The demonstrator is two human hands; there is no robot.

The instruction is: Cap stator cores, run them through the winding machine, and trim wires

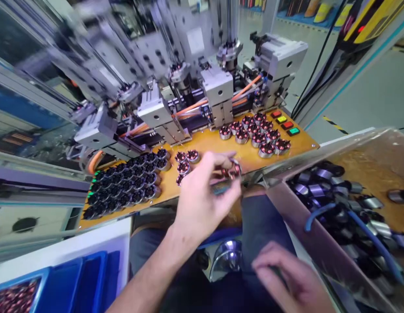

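My left hand (202, 195) is raised over the front edge of the orange-brown work plate (208, 145). Its thumb and fingers are closed on a small ring-shaped motor stator (235, 168) with copper windings. Left of it stands a small group of copper-wound stators (183, 167). Farther left, black-topped stators (130, 176) stand in tight rows. Another group of copper-wound stators (254, 130) sits at the right of the plate. Low at the right, near my leg, is my right hand (293, 278), slightly blurred. Its fingers are loosely curled, the thumb is apart, and nothing shows in it.
A machine with several grey clamp blocks (216, 82) lines the back of the plate. Coloured buttons (286, 124) sit at its right end. A bin (306, 248) of metal-and-black parts stands right, with blue strips inside. Blue trays (68, 278) lie lower left; a round metal stool (226, 258) shows below.
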